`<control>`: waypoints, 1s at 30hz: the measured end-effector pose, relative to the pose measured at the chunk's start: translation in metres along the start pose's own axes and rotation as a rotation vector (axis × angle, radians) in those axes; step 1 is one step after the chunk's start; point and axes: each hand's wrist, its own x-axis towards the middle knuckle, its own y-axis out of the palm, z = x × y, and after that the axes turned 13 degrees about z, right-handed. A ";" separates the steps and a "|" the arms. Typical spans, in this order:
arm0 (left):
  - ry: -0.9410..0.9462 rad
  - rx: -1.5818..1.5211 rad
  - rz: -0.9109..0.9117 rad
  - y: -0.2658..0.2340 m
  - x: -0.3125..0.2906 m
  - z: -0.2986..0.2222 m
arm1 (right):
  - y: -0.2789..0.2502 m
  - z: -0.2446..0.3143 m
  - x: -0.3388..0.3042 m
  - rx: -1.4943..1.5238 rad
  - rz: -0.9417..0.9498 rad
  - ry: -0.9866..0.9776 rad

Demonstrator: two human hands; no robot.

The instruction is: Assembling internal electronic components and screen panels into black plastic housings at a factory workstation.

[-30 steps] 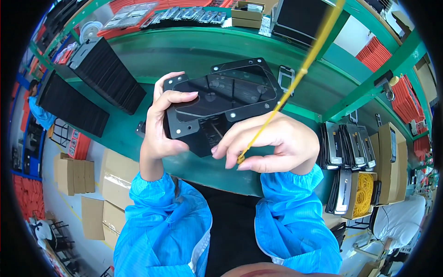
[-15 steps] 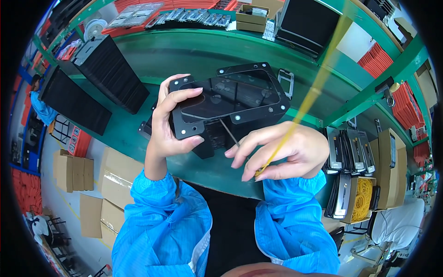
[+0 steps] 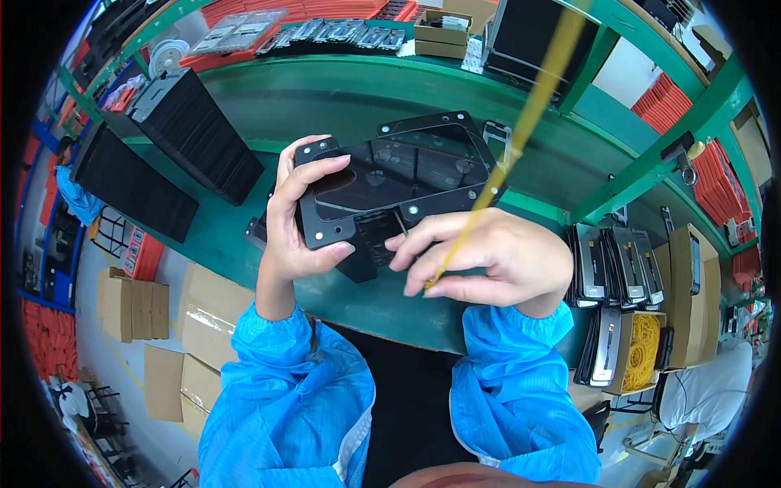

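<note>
Both hands are up over the green bench [image 3: 382,309], and it's close work. First the left hand [image 3: 285,232]: it rises from a blue sleeve [image 3: 277,374], wrist nearly straight, palm turned inward, wrapped around the left end of a black frame [image 3: 443,202]. Look at that spread! Index finger bent across the upper face, its tip over the dark glossy panel [image 3: 403,172], thumb out at the lower edge, the two well apart in a broad C.

Over to the right hand [image 3: 500,262], wrist bent, back of the hand on show, fingers pointing left. They're curled in toward the thumb with only a small gap, pinching a thin metal rod [image 3: 401,221], most of it hidden behind the fingers. Its visible end is at the frame's lower edge, just beside a round silver fastener [image 3: 412,210]; contact can't be made out. From those same fingertips a yellow cord [image 3: 496,171] slants up past the frame's right end, blurring toward the top.

And the frame itself? Held at a tilt between the hands, panel face showing, with a dark block [image 3: 355,264] below; whether they're joined, you can't tell. Two tall black stacks [image 3: 199,138] stand off left, yellow bands [image 3: 642,351] lie heaped on the right.
</note>
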 end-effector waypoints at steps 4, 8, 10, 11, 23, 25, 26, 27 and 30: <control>0.059 0.050 -0.028 -0.004 0.005 -0.006 | 0.003 0.005 0.009 -0.079 -0.104 0.037; -0.262 -0.511 -0.138 -0.002 0.026 -0.023 | 0.020 0.009 0.024 0.011 -0.547 -0.108; -0.350 -0.623 -0.236 -0.007 0.025 -0.014 | 0.024 0.010 0.029 0.079 -0.739 -0.193; -0.435 -0.738 -0.326 -0.011 0.023 -0.006 | 0.023 0.010 0.029 0.013 -0.789 -0.213; -0.527 0.774 -0.217 -0.025 -0.107 0.031 | -0.013 -0.004 -0.033 -0.400 -1.050 0.116; -0.564 0.781 -0.158 -0.030 -0.119 0.036 | -0.016 -0.010 -0.041 -0.435 -1.112 0.241; -0.583 0.755 -0.166 -0.030 -0.125 0.043 | -0.020 -0.015 -0.041 -0.437 -1.126 0.247; -0.602 0.726 -0.168 -0.029 -0.131 0.049 | -0.025 -0.022 -0.040 -0.383 -1.120 0.240; -0.593 0.665 -0.194 -0.021 -0.144 0.067 | -0.037 -0.037 -0.043 -0.313 -1.135 0.262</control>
